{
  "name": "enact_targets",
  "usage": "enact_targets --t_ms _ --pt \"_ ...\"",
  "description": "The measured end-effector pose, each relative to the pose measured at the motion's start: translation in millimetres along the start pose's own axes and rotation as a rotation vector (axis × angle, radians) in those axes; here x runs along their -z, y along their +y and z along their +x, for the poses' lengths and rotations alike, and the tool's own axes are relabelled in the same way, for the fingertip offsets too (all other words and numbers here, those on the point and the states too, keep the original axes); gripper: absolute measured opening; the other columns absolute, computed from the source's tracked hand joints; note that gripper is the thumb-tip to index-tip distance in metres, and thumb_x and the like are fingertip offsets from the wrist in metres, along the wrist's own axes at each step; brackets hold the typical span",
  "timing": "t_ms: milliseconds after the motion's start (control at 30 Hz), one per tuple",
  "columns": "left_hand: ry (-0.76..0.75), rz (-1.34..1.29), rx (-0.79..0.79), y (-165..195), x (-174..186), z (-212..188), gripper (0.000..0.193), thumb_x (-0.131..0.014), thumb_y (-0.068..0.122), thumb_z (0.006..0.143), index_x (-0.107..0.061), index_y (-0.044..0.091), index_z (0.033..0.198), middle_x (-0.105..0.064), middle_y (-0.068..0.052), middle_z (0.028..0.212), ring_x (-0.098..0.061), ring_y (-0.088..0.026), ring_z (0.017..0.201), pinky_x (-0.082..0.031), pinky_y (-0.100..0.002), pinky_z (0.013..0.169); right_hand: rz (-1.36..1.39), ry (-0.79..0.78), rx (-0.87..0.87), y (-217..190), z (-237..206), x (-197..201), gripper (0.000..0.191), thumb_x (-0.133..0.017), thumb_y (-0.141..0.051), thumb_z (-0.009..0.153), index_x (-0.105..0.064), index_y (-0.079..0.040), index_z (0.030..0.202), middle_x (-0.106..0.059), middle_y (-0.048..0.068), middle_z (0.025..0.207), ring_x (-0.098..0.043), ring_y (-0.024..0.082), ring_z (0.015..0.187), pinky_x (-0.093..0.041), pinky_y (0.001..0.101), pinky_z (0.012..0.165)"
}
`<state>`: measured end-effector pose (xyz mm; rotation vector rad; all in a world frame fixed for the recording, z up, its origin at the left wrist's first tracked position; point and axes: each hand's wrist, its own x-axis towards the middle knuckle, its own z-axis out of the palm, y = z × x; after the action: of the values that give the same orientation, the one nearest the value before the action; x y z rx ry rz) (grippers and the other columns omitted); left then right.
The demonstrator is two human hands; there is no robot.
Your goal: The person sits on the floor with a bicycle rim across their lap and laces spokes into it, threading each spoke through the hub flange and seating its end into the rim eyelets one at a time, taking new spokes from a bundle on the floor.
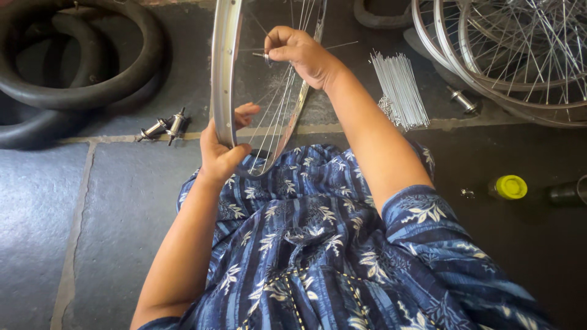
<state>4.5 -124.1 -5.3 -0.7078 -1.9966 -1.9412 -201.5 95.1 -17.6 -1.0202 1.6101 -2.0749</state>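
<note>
Starting at the left of the wheel rim (225,67), black rubber tyres (73,67) lie curled on the stone floor (116,208). Just left of the rim, near its lower part, two small metal hubs (165,127) rest on the floor.

The rim stands on its edge in the person's lap, tilted a bit, in the middle of the view. The left hand (223,146) grips the rim's lower left side, with the thumb pressed on the inside and the fingers wrapped round the outside. Some thin spokes already run across the inside of the rim. There are still wide gaps between them, so the wheel looks only partly filled.

The right hand (302,55) is inside the rim, up near its right edge. Its fingers and thumb are pressed together, pinching a small metal piece (264,56) at the end of a spoke. I cannot tell just what the piece is.

To the right of the rim, a bunch of loose spokes (400,88) lies on the floor, so many are still not used. Another hub (463,101) lies past them. Farther right, finished wheels (507,55) full of spokes are stacked. Below those sits a small bottle with a yellow cap (509,187).
</note>
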Motion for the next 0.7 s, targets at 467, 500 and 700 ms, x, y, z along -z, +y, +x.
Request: enact_targets --t_ms 467,500,700 --pt "0.157 0.39 0.075 39.8 -54.9 -18.8 0.04 -0.069 0.01 0.083 -0.066 0.001 0.122 -0.075 -0.012 0.115 -0.07 -0.017 0.107 -0.057 -0.034 0.1 0.509 0.283 0.163 44.6 -14.9 -25.2 0.014 -0.068 -0.008 0.099 -0.071 -0.003 0.112 -0.068 0.001 0.099 -0.058 0.012 0.093 -0.046 0.0261 0.091" --pt "0.154 0.455 0.082 48.4 -50.2 -8.3 0.04 -0.071 0.013 0.082 -0.065 0.002 0.121 -0.075 -0.012 0.113 -0.071 -0.017 0.107 -0.057 -0.033 0.098 0.506 0.275 0.147 45.4 -20.6 -28.0 0.014 -0.068 -0.009 0.099 -0.071 -0.003 0.111 -0.07 0.001 0.101 -0.059 0.012 0.093 -0.046 0.0266 0.092" --pt "0.104 0.233 0.128 80.5 -28.2 113.9 0.058 -0.076 0.015 0.075 -0.054 -0.003 0.125 -0.065 -0.012 0.112 -0.065 -0.021 0.098 -0.055 -0.032 0.082 0.439 0.24 0.129 32.7 -33.1 -30.9 0.014 -0.069 -0.009 0.102 -0.071 -0.003 0.114 -0.071 0.001 0.103 -0.059 0.012 0.095 -0.046 0.0284 0.095"
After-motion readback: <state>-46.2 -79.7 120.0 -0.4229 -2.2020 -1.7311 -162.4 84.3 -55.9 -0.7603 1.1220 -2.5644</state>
